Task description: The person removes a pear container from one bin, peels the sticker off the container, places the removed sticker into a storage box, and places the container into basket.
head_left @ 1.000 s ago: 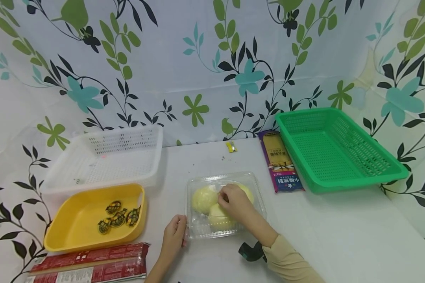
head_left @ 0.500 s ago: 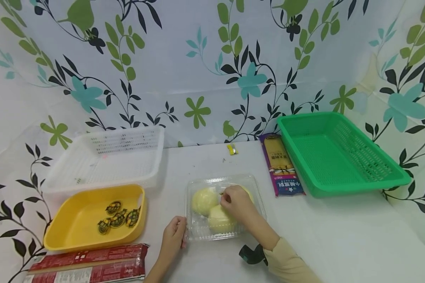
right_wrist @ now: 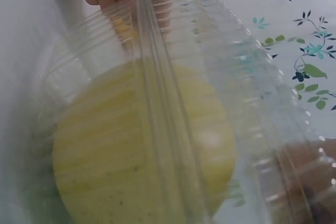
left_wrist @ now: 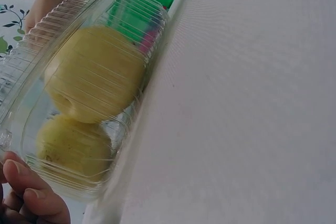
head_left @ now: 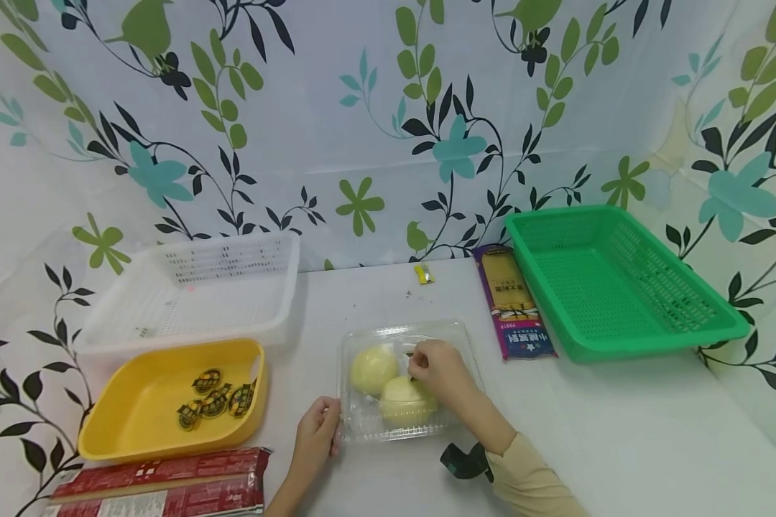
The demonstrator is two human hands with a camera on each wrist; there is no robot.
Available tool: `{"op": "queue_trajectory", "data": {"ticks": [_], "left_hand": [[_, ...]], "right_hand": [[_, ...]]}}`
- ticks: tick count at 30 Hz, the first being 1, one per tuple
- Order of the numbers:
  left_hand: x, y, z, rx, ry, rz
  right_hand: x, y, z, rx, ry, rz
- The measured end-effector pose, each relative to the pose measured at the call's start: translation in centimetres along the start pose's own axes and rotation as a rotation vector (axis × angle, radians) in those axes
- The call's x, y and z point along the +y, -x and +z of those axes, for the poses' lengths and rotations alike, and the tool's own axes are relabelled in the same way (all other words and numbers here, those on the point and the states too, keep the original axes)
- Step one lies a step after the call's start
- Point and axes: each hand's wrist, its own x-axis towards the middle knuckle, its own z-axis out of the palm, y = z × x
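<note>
In the head view a clear plastic clamshell box (head_left: 362, 416) lies on the table with its lid down. Inside are yellow-green round fruits that look like apples or pears, one at the left (head_left: 373, 370) and one in front (head_left: 407, 402); the right hand covers part of the box. My left hand (head_left: 317, 427) holds the box's left front edge, its thumb and curled fingers showing in the left wrist view. Over the lid, my right hand (head_left: 442, 370) pinches a small dark piece (head_left: 410, 354), mostly hidden by the fingers; its kind is unclear.
At left stand a white basket (head_left: 284, 301) and a yellow tray (head_left: 123, 416) with several black-and-yellow labels. Red packets (head_left: 162, 481) lie in front. A pasta packet (head_left: 514, 301), a green basket (head_left: 627, 287) and a small yellow item (head_left: 423, 273) are farther back.
My right hand has shifted slightly right and toward me over the lid, and more of the front fruit shows. The left hand stays at the box's edge.
</note>
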Motion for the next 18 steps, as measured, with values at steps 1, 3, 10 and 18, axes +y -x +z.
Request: {"op": "queue_trajectory", "data": {"ticks": [1, 3, 10, 18], "left_hand": [[0.03, -0.03, 0.01, 0.003, -0.002, -0.001], [0.11, -0.07, 0.03, 0.004, -0.012, -0.002], [0.29, -0.03, 0.03, 0.005, -0.031, -0.013], [0.15, -0.02, -0.09, 0.017, -0.048, -0.007]], "right_hand": [[0.01, -0.06, -0.16, -0.009, -0.007, 0.007], [0.05, -0.13, -0.47, -0.015, -0.019, 0.014], [0.04, -0.23, -0.97, -0.015, -0.038, 0.037], [0.14, -0.18, -1.13, -0.008, -0.04, 0.068]]}}
